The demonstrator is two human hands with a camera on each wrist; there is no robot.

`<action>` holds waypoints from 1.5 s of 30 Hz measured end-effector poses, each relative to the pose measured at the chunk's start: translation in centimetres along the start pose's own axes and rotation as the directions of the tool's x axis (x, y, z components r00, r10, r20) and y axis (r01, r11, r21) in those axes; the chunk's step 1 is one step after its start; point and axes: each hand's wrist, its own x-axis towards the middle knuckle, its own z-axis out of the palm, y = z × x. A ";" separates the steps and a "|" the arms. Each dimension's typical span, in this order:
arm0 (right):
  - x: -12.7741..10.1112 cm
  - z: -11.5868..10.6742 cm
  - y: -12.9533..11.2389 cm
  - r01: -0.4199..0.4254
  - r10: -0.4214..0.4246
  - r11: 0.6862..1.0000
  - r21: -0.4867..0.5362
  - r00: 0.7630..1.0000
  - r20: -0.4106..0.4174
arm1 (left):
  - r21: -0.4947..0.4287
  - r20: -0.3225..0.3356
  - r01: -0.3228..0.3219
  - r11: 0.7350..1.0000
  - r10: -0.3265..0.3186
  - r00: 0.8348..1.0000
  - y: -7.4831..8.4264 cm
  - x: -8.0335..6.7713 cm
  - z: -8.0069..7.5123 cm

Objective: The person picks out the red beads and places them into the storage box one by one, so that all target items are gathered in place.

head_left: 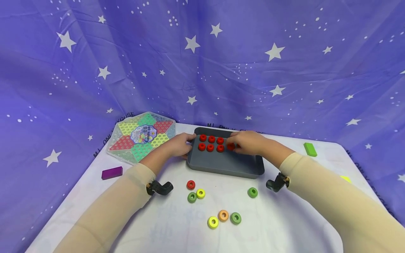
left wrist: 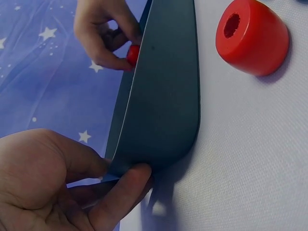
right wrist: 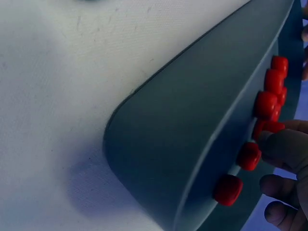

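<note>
A dark grey tray (head_left: 218, 166) lies on the white table with several red beads (head_left: 211, 139) in two rows along its far side. My left hand (head_left: 182, 144) grips the tray's left edge, thumb and fingers on either side of the wall, as the left wrist view shows. Inside the tray, my right hand (head_left: 250, 142) pinches one red bead (right wrist: 269, 128) between thumb and finger, at the right of the rows. Two more red beads (right wrist: 249, 156) show beyond it in the right wrist view; in the head view the right hand mostly hides them.
In front of the tray lie a red bead (head_left: 191, 185), two yellow beads (head_left: 213, 222), an orange bead (head_left: 223, 215) and several green ones (head_left: 252, 192). A hexagonal Chinese checkers board (head_left: 141, 151) and a purple block (head_left: 112, 173) are at left, a green block (head_left: 310, 149) at right. Star-patterned cloth (head_left: 202, 70) hangs behind.
</note>
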 end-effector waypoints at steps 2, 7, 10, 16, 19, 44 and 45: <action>0.2 0.2 0.1 -0.001 0.001 1.000 -0.004 1.000 0.022 | -0.004 0.000 0.004 1.000 -0.004 1.000 0.0 0.0 0.1; 0.5 0.8 0.4 -0.001 0.003 0.999 -0.043 0.998 0.062 | -0.010 -0.001 0.009 1.000 -0.009 1.000 0.0 -0.1 0.0; 0.5 1.2 0.6 0.003 0.002 0.998 -0.066 0.997 0.073 | -0.013 0.002 0.012 1.000 -0.012 1.000 0.0 -0.1 0.0; 0.4 1.5 0.7 0.001 0.006 0.997 -0.079 0.996 0.085 | -0.006 0.001 0.010 1.000 -0.010 1.000 -0.1 0.1 0.0; 0.2 1.2 0.7 0.007 0.000 0.997 -0.076 0.996 0.084 | -0.007 0.000 0.009 1.000 -0.009 1.000 -0.1 0.1 0.0; 1.5 -0.8 -12.5 0.205 -0.206 0.978 0.026 0.978 0.024 | 0.045 -0.005 -0.001 0.999 0.001 1.000 0.2 -0.2 -0.2; 1.7 -0.2 -13.1 0.210 -0.211 0.978 0.018 0.977 0.026 | 0.041 -0.004 0.000 0.999 0.000 1.000 0.2 -0.2 -0.2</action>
